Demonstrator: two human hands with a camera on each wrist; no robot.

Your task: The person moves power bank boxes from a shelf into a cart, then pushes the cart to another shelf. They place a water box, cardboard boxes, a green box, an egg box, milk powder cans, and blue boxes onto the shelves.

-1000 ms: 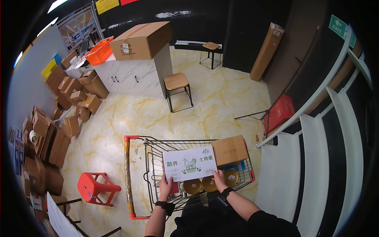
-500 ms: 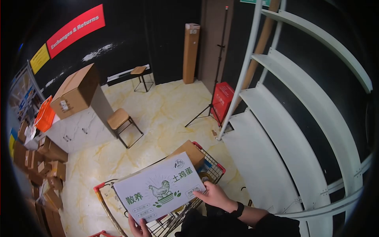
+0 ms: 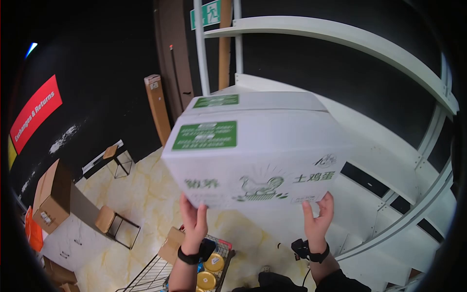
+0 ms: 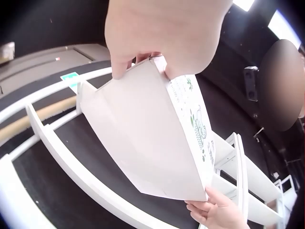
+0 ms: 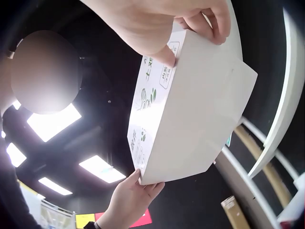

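Both hands hold up a white box (image 3: 258, 160) with green labels on top and a green hen drawing on its front face. My left hand (image 3: 194, 221) grips its lower left corner, thumb on the front. At the lower right corner, my right hand (image 3: 317, 219) pinches the bottom edge, thumb on the front. From the left wrist view, the fingers of my left hand (image 4: 164, 38) curl under the box's plain underside (image 4: 138, 129). In the right wrist view my right hand (image 5: 167, 24) holds one corner of the box (image 5: 195, 109), with the other hand at the far corner.
White shelves (image 3: 331, 24) rise behind and to the right of the box. A shopping cart (image 3: 151, 275) with yellow-lidded containers (image 3: 206, 281) stands below. Left are a wooden stool (image 3: 105, 219), a counter (image 3: 80, 238) and a large carton (image 3: 51, 194).
Both hands have raised the white box from above the cart to in front of the shelves, and its top now shows. The head view has turned right, leaving the cart lower in the picture.
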